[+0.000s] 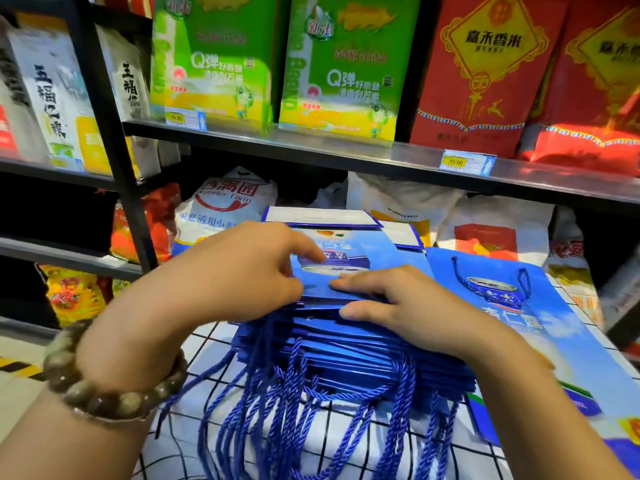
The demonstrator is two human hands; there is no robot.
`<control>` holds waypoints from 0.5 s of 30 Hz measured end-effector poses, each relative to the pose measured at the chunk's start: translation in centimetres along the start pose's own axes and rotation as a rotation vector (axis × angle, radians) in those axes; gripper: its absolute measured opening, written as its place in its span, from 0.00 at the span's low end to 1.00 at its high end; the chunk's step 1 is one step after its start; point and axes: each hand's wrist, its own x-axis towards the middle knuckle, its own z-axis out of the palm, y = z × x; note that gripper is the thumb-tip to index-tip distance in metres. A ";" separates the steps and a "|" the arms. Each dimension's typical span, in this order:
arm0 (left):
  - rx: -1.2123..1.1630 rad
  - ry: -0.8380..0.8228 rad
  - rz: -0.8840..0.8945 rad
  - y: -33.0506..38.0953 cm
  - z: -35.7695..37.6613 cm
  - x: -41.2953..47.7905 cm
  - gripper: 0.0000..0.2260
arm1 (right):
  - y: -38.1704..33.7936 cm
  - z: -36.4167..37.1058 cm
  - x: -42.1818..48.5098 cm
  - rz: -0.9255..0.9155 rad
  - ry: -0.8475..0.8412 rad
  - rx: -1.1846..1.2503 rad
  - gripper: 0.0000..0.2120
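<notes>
Blue bag stack (349,344): left hand (239,271) pinches left edge, right hand (412,306) pressed flat; shelf (346,150) overhead.

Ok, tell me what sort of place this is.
Most likely a grocery shop: a metal shelf carrying a price tag, green rice bags on display, and a stack of blue carrier bags.

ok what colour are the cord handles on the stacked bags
Blue. The cord handles hang off the stacked bags; head view shows them best.
</notes>
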 end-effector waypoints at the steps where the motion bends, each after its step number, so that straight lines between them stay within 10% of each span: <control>1: -0.195 0.028 -0.018 0.3 0.1 0.2 0.16 | 0.0 0.1 0.1 0.000 0.005 -0.010 0.22; 7: -1.120 0.204 -0.180 1.8 1.9 1.3 0.20 | -1.0 0.3 0.0 -0.073 0.147 0.206 0.12; 10: -1.258 0.206 -0.189 2.3 2.4 1.8 0.20 | -1.6 0.2 -0.3 -0.140 0.104 0.430 0.22; 15: -1.304 0.163 -0.119 3.0 2.6 2.0 0.16 | -2.0 0.2 -0.3 -0.046 0.182 0.437 0.12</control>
